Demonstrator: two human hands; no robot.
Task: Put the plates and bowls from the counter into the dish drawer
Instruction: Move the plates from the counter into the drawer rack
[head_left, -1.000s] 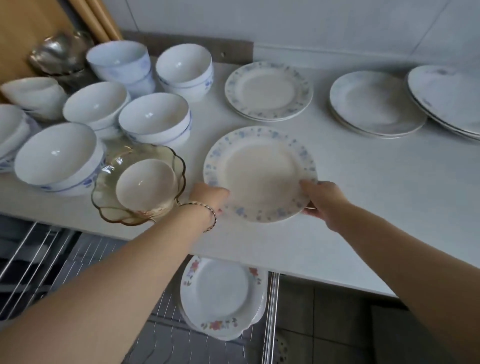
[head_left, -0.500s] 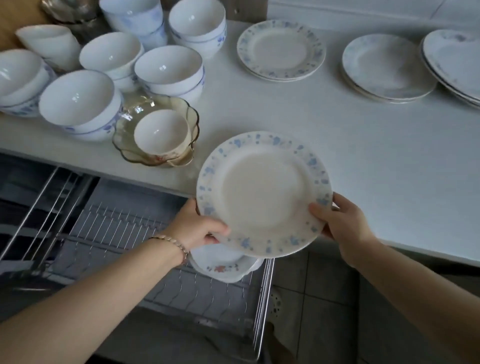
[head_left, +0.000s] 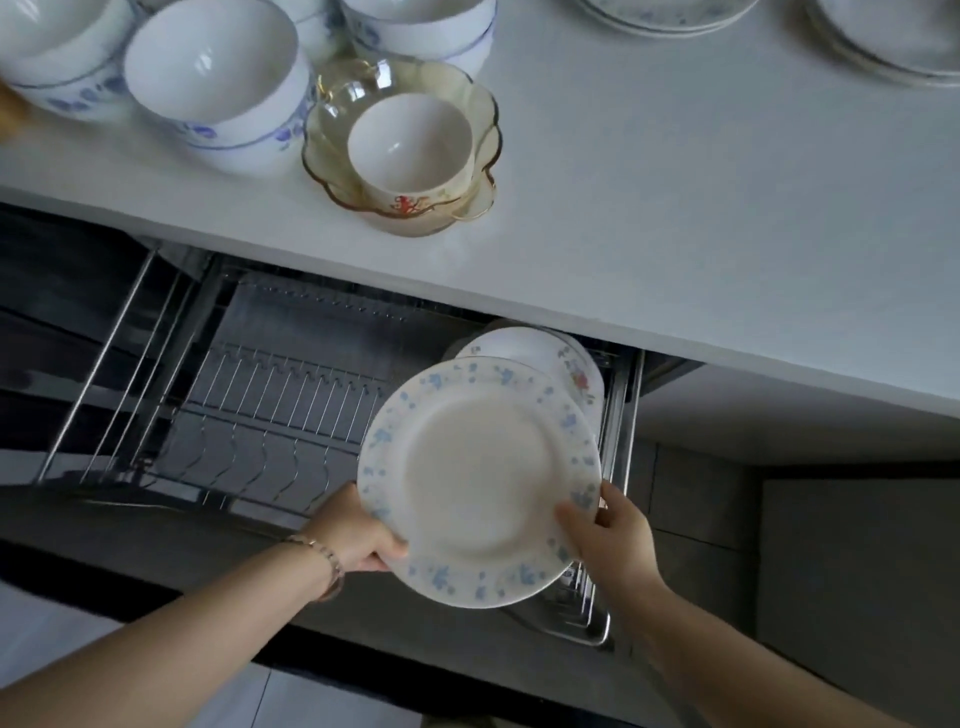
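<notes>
I hold a white plate with a blue flower rim (head_left: 480, 480) over the right end of the open dish drawer's wire rack (head_left: 270, 415). My left hand (head_left: 358, 535) grips its lower left edge and my right hand (head_left: 608, 535) grips its lower right edge. Behind it, plates with red flowers (head_left: 566, 364) stand in the rack, partly hidden. On the white counter (head_left: 675, 208) sit several white bowls with blue patterns (head_left: 218, 83) and a small cream bowl (head_left: 410, 150) inside an amber glass bowl (head_left: 483, 104).
More plates lie at the counter's far right (head_left: 893, 41) and top middle (head_left: 670, 15), cut off by the frame. The rack's left slots hold nothing. The drawer's steel side rail (head_left: 623, 467) runs along the right. Grey floor tiles show below right.
Both hands lifted the blue-rimmed plate off the counter and brought it down and toward me, over the drawer rack. The view tilted down with it.
</notes>
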